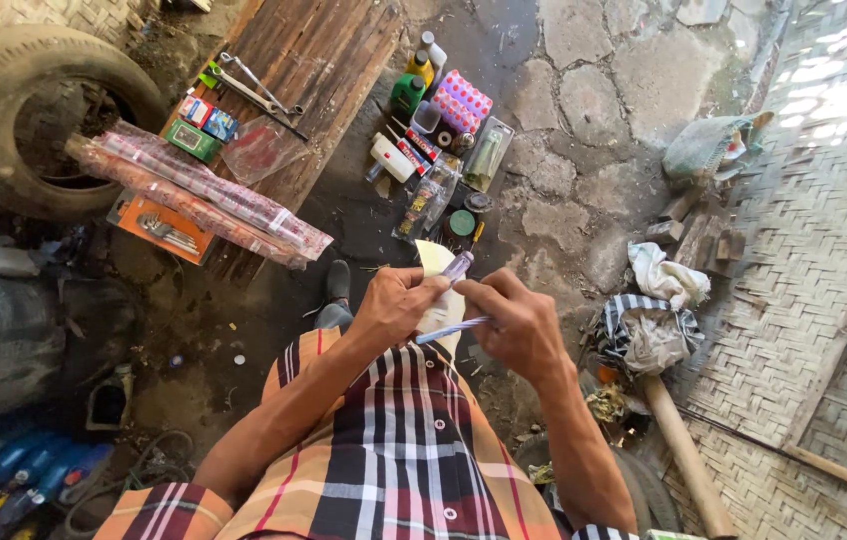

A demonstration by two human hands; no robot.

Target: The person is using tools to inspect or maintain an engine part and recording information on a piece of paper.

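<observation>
1. Pale purple small tube (457,266) pinched in left hand (399,305), held against a cream sheet (436,262) in front of the chest.
2. Right hand (519,325) closed on a thin striped stick (452,329), its tip near the tube.
3. Bottles and packets (439,130) lie on the stone floor (594,90) beyond; wooden planks (314,60) carry wrenches (254,88).

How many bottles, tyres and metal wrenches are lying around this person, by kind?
Small bottles beside the wooden board, one yellow, one green: 2
Tyres: 1
Metal wrenches on the board: 2
Total: 5
</observation>
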